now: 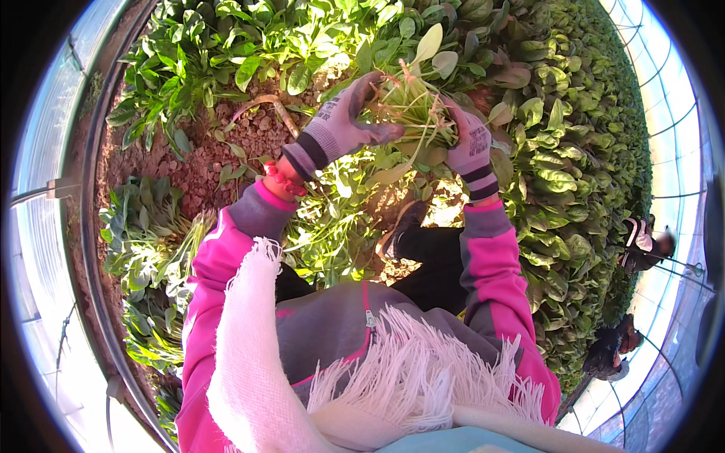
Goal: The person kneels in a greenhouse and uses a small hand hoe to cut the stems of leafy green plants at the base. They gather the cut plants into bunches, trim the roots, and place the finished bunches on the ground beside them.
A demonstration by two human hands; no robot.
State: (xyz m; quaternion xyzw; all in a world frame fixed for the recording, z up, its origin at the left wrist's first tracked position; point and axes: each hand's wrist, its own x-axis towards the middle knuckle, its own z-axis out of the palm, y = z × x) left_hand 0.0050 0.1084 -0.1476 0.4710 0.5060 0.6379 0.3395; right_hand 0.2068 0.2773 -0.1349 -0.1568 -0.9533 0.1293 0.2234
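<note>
Both my hands wear pale knitted work gloves with dark cuff bands. A bunch of spinach (413, 107), pinkish root ends toward me, is between them. My right hand (467, 133) holds the bunch from its right side, fingers partly hidden behind the stems. My left hand (351, 119) is at the bunch's left side, thumb and fingers spread apart; whether its fingertips touch the stems is unclear. On the soil left of my left hand lies a sickle-like tool with a curved handle (283, 116), its far end hard to make out.
Uncut spinach plants (555, 170) fill the right side and the far edge. Cut spinach (147, 226) lies in heaps on the left, with loose leaves by my shoe (396, 232). A dark pipe (90, 226) runs along the left beside plastic greenhouse film. Two people (645, 243) are at the far right.
</note>
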